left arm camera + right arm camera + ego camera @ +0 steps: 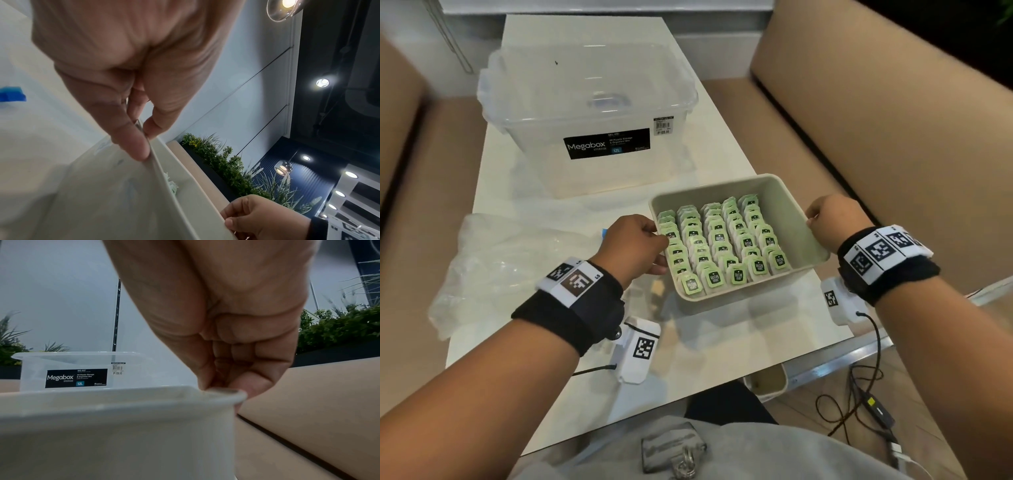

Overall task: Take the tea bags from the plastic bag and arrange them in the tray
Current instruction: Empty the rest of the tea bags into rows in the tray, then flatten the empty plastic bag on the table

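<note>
A cream rectangular tray [794,209] sits on the white table, filled with several rows of green tea bags [722,246] standing upright. My left hand [640,243] pinches the tray's left rim [162,155] between thumb and fingers. My right hand [825,219] pinches the right rim [224,393]. A few tea bag tops [172,186] peek over the wall in the left wrist view. The crumpled clear plastic bag [493,267] lies on the table left of the tray; I cannot tell whether anything is inside it.
A clear lidded Megabox storage box [589,116] stands behind the tray. Beige sofa seats [876,137] flank the table on both sides. A blue tape piece [12,95] lies on the table. Cables [859,394] trail on the floor at the right.
</note>
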